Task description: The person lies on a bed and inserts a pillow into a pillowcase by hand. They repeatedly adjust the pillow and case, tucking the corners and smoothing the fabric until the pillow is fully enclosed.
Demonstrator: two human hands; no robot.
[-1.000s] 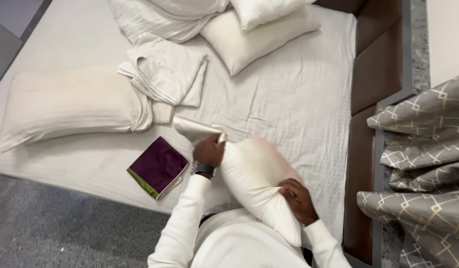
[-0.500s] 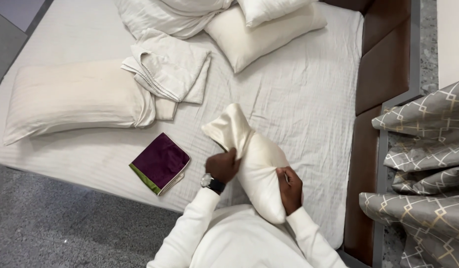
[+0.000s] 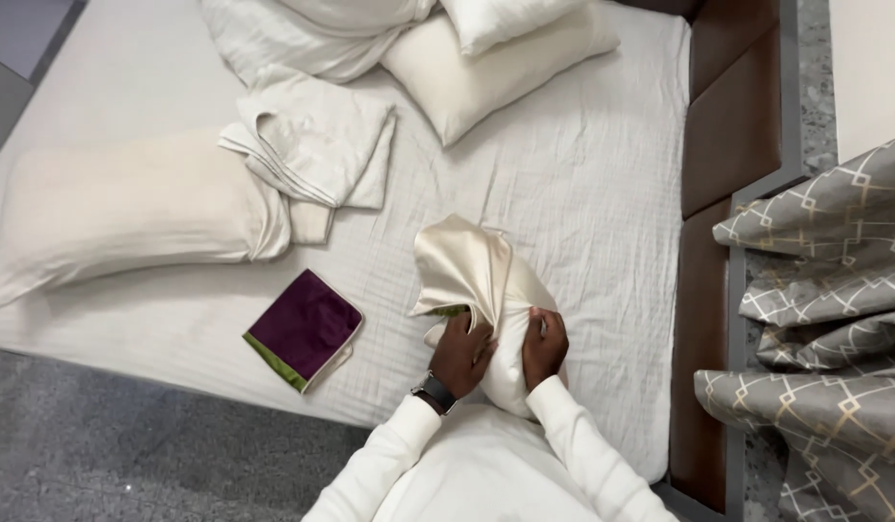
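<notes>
Left hand and right hand both clenched on shiny cream satin pillowcase over white pillow, folded purple cloth nearby on white bed sheet

Single head-worn view, looking steeply down from above the bed. Near edge filled by white sleeves, left hand and right hand at lower centre. Headboard toward the right, curtain beyond. No second view for overlap.

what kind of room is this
Most likely a bedroom: a bed with a white sheet and a brown padded headboard, several pillows, and a patterned grey curtain. Both hands grip a cream pillow.
</notes>
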